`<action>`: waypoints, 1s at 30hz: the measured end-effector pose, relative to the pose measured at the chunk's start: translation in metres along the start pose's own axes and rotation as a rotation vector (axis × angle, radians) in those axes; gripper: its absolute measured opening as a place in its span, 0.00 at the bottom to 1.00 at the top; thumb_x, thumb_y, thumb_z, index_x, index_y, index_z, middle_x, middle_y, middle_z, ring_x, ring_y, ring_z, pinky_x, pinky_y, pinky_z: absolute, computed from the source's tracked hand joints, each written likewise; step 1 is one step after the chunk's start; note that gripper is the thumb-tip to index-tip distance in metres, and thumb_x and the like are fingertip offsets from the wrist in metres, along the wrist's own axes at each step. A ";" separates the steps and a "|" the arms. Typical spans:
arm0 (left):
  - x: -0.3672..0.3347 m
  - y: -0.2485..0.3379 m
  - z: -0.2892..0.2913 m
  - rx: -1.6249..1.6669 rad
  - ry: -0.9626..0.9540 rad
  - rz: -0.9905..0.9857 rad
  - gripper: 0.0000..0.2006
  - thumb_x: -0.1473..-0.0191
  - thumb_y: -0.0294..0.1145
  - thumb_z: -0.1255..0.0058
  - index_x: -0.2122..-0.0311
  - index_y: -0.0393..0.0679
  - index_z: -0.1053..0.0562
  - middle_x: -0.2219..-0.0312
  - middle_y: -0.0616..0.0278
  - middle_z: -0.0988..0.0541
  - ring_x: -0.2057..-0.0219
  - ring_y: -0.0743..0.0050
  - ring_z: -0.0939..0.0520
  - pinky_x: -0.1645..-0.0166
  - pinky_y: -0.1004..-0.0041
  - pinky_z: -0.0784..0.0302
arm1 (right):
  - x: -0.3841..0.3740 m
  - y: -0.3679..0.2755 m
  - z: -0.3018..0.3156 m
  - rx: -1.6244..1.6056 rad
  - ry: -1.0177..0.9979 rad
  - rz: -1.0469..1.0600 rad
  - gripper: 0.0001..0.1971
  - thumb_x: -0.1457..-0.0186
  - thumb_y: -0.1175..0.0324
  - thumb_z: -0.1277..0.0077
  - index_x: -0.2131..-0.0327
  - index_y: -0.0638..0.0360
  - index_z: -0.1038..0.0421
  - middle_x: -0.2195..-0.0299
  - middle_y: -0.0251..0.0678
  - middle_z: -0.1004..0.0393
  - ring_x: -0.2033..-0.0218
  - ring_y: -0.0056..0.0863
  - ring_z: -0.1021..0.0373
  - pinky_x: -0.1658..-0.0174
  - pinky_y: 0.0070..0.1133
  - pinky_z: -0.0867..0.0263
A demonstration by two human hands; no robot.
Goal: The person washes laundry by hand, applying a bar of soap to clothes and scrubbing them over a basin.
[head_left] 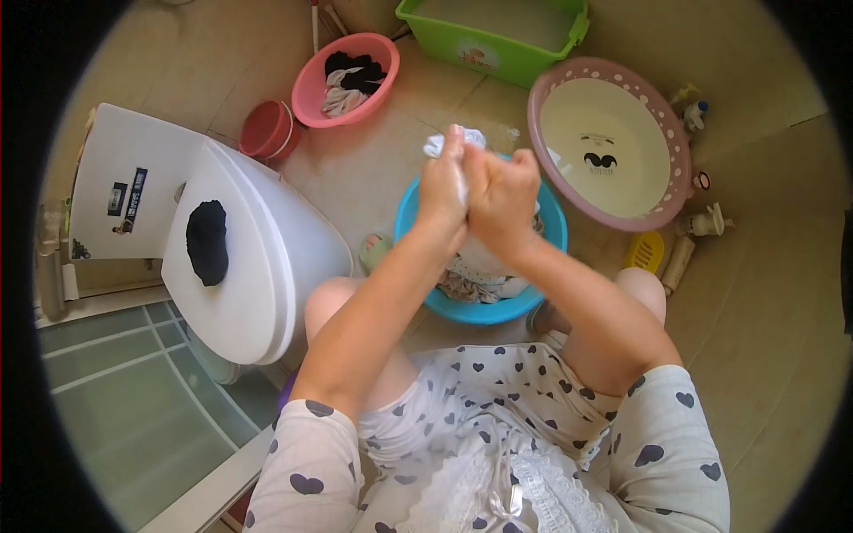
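Observation:
My left hand [441, 188] and my right hand [500, 194] are pressed together, both closed on a small white cloth [474, 139]. Part of the cloth sticks out beyond my fingers, and the rest is hidden between my palms. Directly below is a round blue basin [484, 314], set on the floor between my knees. Light-coloured laundry [475, 286], some of it patterned, fills the part of the basin that shows; my hands and wrists cover the rest.
Ahead stand a pink basin [305, 89] with black and white clothes, a small red bucket [265, 131] and a green tub [435, 31] of cloudy water. A wide pink-rimmed basin [682, 169] is at right. Black cloth [208, 242] lies on the white toilet lid [253, 293] at left.

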State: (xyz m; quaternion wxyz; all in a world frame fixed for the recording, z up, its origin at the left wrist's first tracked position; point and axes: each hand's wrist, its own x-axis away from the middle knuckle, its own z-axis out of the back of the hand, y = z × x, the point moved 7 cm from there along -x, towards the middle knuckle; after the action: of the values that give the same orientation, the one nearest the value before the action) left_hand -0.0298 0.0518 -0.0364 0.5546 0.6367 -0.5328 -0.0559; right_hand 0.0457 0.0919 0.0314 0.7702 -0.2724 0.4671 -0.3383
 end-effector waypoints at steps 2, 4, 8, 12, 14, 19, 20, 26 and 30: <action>0.011 0.004 -0.017 0.015 0.029 -0.119 0.19 0.46 0.49 0.60 0.68 0.40 0.31 0.74 0.69 0.29 0.73 0.84 0.31 0.68 0.80 0.35 | -0.012 0.030 0.009 0.053 0.032 -0.247 0.17 0.51 0.65 0.55 0.90 0.54 0.36 0.92 0.41 0.40 0.89 0.37 0.45 0.75 0.26 0.52; 0.002 0.014 -0.008 0.022 0.014 -0.164 0.17 0.45 0.49 0.60 0.70 0.43 0.32 0.75 0.68 0.29 0.73 0.82 0.30 0.68 0.78 0.33 | -0.005 0.012 -0.002 0.027 0.072 -0.112 0.17 0.50 0.65 0.56 0.91 0.55 0.36 0.92 0.41 0.40 0.89 0.38 0.46 0.75 0.26 0.52; -0.007 0.006 0.018 0.053 0.019 -0.043 0.16 0.44 0.46 0.61 0.67 0.42 0.31 0.73 0.67 0.29 0.71 0.80 0.29 0.66 0.77 0.33 | 0.008 -0.007 -0.011 0.055 0.052 0.039 0.18 0.49 0.66 0.57 0.90 0.58 0.38 0.91 0.42 0.43 0.89 0.38 0.50 0.75 0.27 0.53; 0.008 0.014 -0.011 0.002 -0.060 -0.038 0.18 0.44 0.46 0.61 0.64 0.40 0.31 0.72 0.66 0.29 0.69 0.81 0.29 0.64 0.77 0.33 | -0.016 0.018 0.002 0.047 0.055 -0.092 0.19 0.48 0.63 0.57 0.90 0.57 0.36 0.91 0.42 0.40 0.89 0.38 0.47 0.75 0.27 0.50; 0.011 0.026 -0.015 0.051 -0.185 -0.025 0.20 0.45 0.52 0.62 0.62 0.43 0.32 0.70 0.66 0.27 0.67 0.80 0.27 0.62 0.76 0.30 | -0.017 0.030 0.001 -0.279 0.001 -0.309 0.20 0.47 0.60 0.56 0.89 0.59 0.36 0.94 0.37 0.41 0.90 0.31 0.50 0.76 0.22 0.48; 0.010 0.052 -0.012 0.177 -0.400 -0.015 0.27 0.49 0.61 0.65 0.60 0.44 0.34 0.69 0.64 0.27 0.67 0.76 0.25 0.61 0.72 0.27 | -0.004 0.043 -0.002 -0.671 -0.362 -0.685 0.17 0.47 0.58 0.56 0.80 0.60 0.32 0.83 0.25 0.35 0.81 0.17 0.44 0.73 0.16 0.46; 0.012 0.052 -0.017 0.189 -0.443 0.010 0.28 0.50 0.62 0.65 0.60 0.44 0.34 0.69 0.64 0.27 0.67 0.76 0.25 0.61 0.72 0.27 | -0.001 0.044 -0.004 -0.711 -0.442 -0.719 0.15 0.47 0.58 0.56 0.77 0.60 0.32 0.79 0.22 0.35 0.77 0.13 0.42 0.72 0.15 0.45; 0.018 0.063 -0.013 0.061 -0.455 -0.061 0.31 0.56 0.64 0.57 0.59 0.44 0.34 0.66 0.64 0.28 0.65 0.76 0.25 0.61 0.75 0.28 | 0.003 0.028 -0.007 -0.811 -0.685 -0.688 0.09 0.53 0.65 0.52 0.72 0.61 0.32 0.72 0.26 0.33 0.70 0.13 0.39 0.66 0.12 0.44; 0.020 0.070 -0.007 -0.049 -0.421 -0.161 0.30 0.55 0.60 0.53 0.57 0.42 0.35 0.65 0.62 0.28 0.64 0.76 0.26 0.60 0.75 0.28 | 0.001 0.020 -0.011 -0.908 -0.668 -0.602 0.04 0.56 0.72 0.51 0.75 0.61 0.32 0.76 0.25 0.33 0.75 0.11 0.40 0.73 0.12 0.43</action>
State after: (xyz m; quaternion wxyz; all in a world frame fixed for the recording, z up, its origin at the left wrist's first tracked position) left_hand -0.0603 0.0546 0.0303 0.4403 0.6380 -0.5826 -0.2444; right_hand 0.0416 0.1023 0.0112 0.5534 -0.7817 0.2017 -0.2048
